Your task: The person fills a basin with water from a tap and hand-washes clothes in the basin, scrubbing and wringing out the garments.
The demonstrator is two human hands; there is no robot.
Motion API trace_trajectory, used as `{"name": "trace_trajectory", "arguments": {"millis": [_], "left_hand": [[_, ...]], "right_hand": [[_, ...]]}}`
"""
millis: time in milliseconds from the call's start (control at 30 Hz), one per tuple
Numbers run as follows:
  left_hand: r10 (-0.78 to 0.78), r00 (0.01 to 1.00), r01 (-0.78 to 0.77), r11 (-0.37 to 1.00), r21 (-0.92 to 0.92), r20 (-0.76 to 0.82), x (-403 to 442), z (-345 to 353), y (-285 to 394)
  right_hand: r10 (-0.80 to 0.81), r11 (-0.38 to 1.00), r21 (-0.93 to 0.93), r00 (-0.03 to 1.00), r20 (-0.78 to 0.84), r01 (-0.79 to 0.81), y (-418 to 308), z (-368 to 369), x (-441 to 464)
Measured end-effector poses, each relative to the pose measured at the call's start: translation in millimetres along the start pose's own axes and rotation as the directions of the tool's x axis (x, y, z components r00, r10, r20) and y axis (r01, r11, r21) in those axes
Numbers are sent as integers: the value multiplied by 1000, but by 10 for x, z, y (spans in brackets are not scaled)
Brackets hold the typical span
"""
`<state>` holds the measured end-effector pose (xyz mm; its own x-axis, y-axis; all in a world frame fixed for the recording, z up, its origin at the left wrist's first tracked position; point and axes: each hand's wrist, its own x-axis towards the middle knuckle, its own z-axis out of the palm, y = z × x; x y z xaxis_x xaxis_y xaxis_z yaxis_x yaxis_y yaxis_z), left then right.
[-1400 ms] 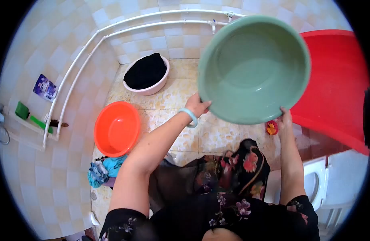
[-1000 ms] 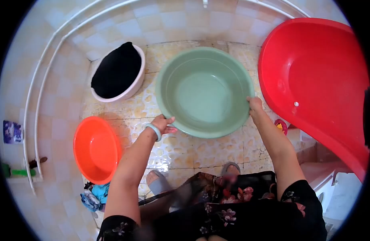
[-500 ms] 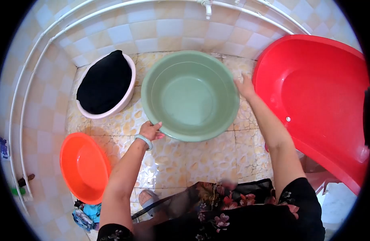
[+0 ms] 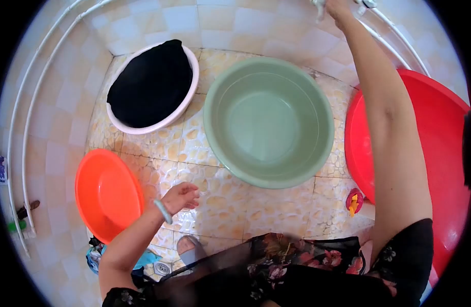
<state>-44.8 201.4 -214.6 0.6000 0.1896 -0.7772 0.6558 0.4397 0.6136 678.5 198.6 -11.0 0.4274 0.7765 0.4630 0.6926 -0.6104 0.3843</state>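
Observation:
A large green basin [image 4: 268, 123] stands on the tiled floor with nothing in it. My left hand [image 4: 181, 197], with a pale bracelet at its wrist, hovers over the floor left of the basin. Its fingers are loosely curled and apart, holding nothing. My right hand [image 4: 339, 10] is raised to the wall at the top edge, right beside a white tap [image 4: 319, 9]. The frame's edge cuts off its fingers, so its grip does not show.
A pink basin [image 4: 193, 84] holding black cloth [image 4: 152, 84] sits at the back left. An orange basin [image 4: 107, 194] is at the left, near bunched clothes [image 4: 95, 256]. A big red tub [image 4: 440, 148] fills the right side. White pipes [image 4: 38, 82] run along the walls.
Both hands have let go of the green basin. My right hand has risen to the tap on the wall; my left has drawn back down and left. The view has shifted.

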Motion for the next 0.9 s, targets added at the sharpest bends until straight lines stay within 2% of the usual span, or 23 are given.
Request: {"name": "trace_trajectory", "arguments": {"millis": [100,133,167,200,233,267,367,400,533,633,667,733,767,800,833,867,900], "left_hand": [[-60,993,51,994,-94,-98,-206,-196,-309],[-67,988,49,990,-134,-136,-238,-232,-383],[-73,982,44,985,-167,-172,-268,-266,-461],[-83,975,41,979,-200,-204,-288,-280,-538],[-87,968,32,973,-231,-235,-280,-254,-518],[-123,952,40,958,-285,-281,-309,-190,-469],[-155,961,17,859,-512,-229,-300,-192,-581],[-148,960,10,865,-501,-236,-289,-210,-594],[-150,956,15,884,-466,-254,-298,-192,-640],[-135,962,13,890,-455,-237,-274,-110,-521],[-119,969,10,893,-450,-214,-256,-58,-474],[-56,991,-6,895,-446,-126,-224,68,-397],[-5,998,-23,895,-446,-63,-208,136,-354],[39,999,-35,895,-446,0,-200,224,-315],[54,998,-37,896,-442,26,-206,362,-224],[71,996,-42,899,-436,50,-216,535,-78],[84,994,-44,903,-428,74,-214,675,43]], "right_hand": [[-179,957,-252,977,-118,145,182,248,81],[164,969,206,981,-104,-140,46,35,42],[286,783,580,958,-14,-225,-43,-183,-72],[360,457,842,925,120,-286,-57,-297,-173],[375,50,951,888,267,-307,-64,-356,-212],[362,-4,965,899,247,-263,-53,-345,-260],[397,-128,976,893,212,-175,-136,-376,-374],[394,-208,965,890,231,-158,-141,-352,-374],[365,-251,949,889,276,-191,-70,-287,-353],[422,-375,908,838,346,-187,-135,-249,-466],[487,-283,940,815,314,-193,-148,-177,-657],[442,-151,912,799,407,-382,-223,-176,-1156],[333,363,789,860,386,-495,-169,-147,-1523],[245,653,713,962,123,-257,-190,117,-1968],[173,788,502,910,377,-358,-184,263,-2486],[111,832,507,962,248,-227,-301,235,-3148],[157,805,462,885,439,-372,-519,-227,-3561]]}}
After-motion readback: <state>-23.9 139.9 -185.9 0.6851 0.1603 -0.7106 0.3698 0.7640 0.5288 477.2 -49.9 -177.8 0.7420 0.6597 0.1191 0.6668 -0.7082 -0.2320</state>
